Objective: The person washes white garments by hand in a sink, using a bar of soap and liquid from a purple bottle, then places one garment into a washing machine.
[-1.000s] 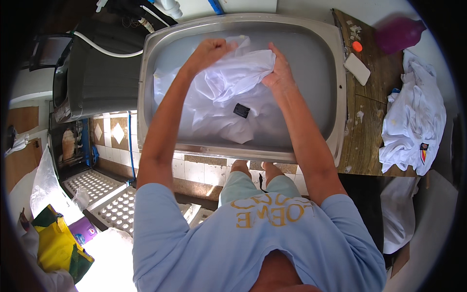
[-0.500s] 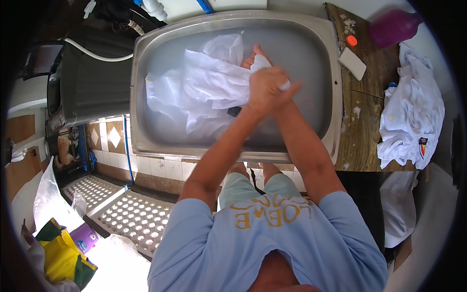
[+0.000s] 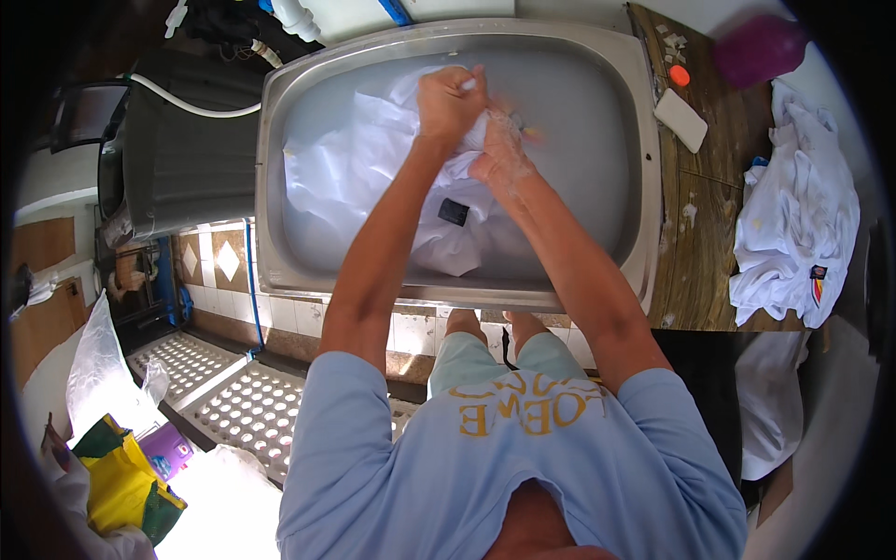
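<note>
A wet white garment point(image 3: 364, 177) with a small black label lies in cloudy water inside a steel sink point(image 3: 635, 252). My left hand point(image 3: 448, 103) is a fist gripping a bunched part of the cloth near the sink's far side. Right beside it, my right hand point(image 3: 501, 154) clutches the same bunch, soapy and pressed against the left. Both forearms reach over the sink's front rim.
A wooden counter point(image 3: 695, 271) to the right carries a white soap bar point(image 3: 681, 119), an orange cap point(image 3: 679, 75), a purple container point(image 3: 758, 49) and a heap of white clothes point(image 3: 793, 215). A dark machine point(image 3: 182, 159) stands left of the sink. Perforated floor grates point(image 3: 233, 401) and bags point(image 3: 121, 476) lie lower left.
My hands were spread apart on the garment, then came together; now both grip a bunch of cloth and have shifted toward the sink's far side.
</note>
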`<action>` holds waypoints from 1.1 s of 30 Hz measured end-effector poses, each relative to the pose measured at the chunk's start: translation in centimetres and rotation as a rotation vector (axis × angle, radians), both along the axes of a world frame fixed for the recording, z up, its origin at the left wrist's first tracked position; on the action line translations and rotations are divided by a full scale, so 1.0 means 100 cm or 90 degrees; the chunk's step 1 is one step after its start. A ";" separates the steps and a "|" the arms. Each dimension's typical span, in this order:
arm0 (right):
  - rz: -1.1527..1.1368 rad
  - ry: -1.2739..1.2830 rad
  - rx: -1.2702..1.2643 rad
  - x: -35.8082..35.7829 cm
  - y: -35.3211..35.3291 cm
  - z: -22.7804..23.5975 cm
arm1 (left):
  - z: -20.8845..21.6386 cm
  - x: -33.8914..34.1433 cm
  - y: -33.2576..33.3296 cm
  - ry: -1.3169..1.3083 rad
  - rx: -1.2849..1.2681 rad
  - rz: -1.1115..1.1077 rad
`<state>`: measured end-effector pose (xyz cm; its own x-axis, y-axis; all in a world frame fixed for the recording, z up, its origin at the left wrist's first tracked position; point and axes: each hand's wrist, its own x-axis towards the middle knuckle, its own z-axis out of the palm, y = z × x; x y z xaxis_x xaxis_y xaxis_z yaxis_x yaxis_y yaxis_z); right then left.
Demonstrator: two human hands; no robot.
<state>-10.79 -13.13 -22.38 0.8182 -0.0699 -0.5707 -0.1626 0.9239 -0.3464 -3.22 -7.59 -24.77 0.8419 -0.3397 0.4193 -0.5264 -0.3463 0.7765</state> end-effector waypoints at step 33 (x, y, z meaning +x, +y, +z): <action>-0.001 -0.077 0.000 -0.010 0.001 0.006 | -0.012 0.011 0.029 -0.024 -0.017 0.081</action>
